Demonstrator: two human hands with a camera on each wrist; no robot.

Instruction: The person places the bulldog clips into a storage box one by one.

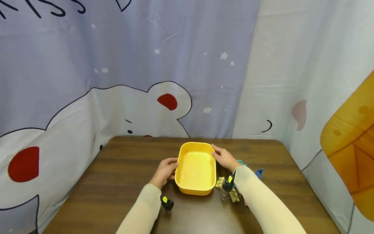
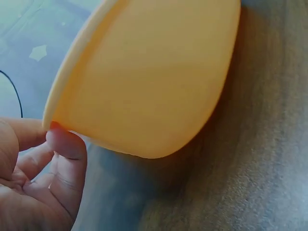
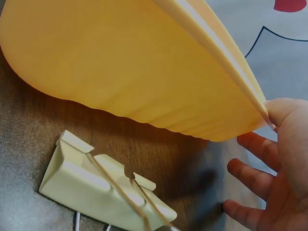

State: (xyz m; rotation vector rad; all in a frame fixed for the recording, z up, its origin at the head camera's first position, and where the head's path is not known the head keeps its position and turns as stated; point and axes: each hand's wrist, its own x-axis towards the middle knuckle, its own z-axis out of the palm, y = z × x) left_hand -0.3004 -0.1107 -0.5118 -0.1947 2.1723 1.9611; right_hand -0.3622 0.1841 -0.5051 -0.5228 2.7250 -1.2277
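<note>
A yellow plastic tub (image 1: 195,192) with rounded corners is between both hands above the wooden table, its inside facing up. My left hand (image 1: 166,170) pinches its left rim; in the left wrist view the thumb (image 2: 67,143) presses the outer wall just below the lip. At the upper right corner, my right hand (image 1: 226,158) grips the rim, its thumb over the edge and some fingers spread below in the right wrist view. Close to the tub's right side lies a pale yellow binder clip (image 3: 84,180). Whether the tub's base touches the table I cannot tell.
Another pale yellow binder clip (image 1: 234,196) lies nearer the front. Teal (image 1: 242,162), blue (image 1: 259,173) and pink pieces are partly covered by the right forearm. The wooden table (image 1: 131,169) runs back to a printed curtain (image 1: 216,81).
</note>
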